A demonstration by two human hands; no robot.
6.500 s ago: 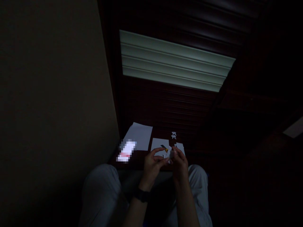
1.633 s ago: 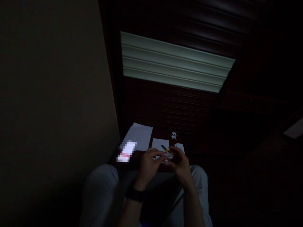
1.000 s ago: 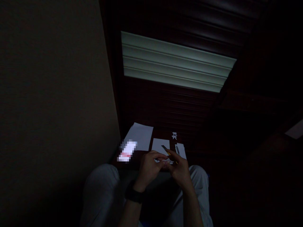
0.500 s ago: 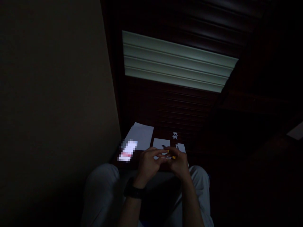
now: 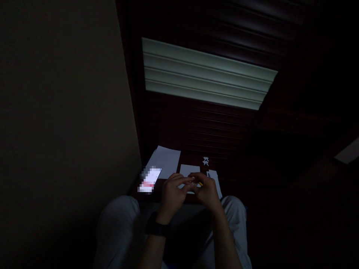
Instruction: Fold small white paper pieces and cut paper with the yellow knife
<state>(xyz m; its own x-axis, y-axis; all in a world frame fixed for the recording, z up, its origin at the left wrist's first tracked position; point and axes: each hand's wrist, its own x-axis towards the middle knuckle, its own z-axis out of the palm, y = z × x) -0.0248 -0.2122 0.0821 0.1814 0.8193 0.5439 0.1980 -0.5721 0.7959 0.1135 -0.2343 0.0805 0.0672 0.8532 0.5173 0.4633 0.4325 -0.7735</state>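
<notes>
My left hand [image 5: 173, 192] and my right hand [image 5: 206, 191] meet over the small table, fingertips pinched together. Between them is a small thing with a yellow part [image 5: 201, 184], mostly hidden by the fingers and too dark to name. The yellow shows under my right hand's fingers. What my left fingertips pinch, I cannot make out. Below and behind the hands lies a white square of paper [image 5: 188, 170]. Small white paper cutouts [image 5: 205, 161] rest beyond it. To the right of my right hand are white paper sheets [image 5: 215, 183] with a dark slim item on them.
A larger stack of white paper [image 5: 167, 161] lies at the table's back left. In front of it glows a phone [image 5: 151, 180], its screen blurred. A wall [image 5: 70, 112] stands close on the left, a dark slatted door [image 5: 196, 123] ahead. My knees flank the table.
Both hands have shifted slightly and turned at the fingertips; less of the yellow shows now. A dark pointed part seen above the fingers earlier is mostly covered. The view has moved a little.
</notes>
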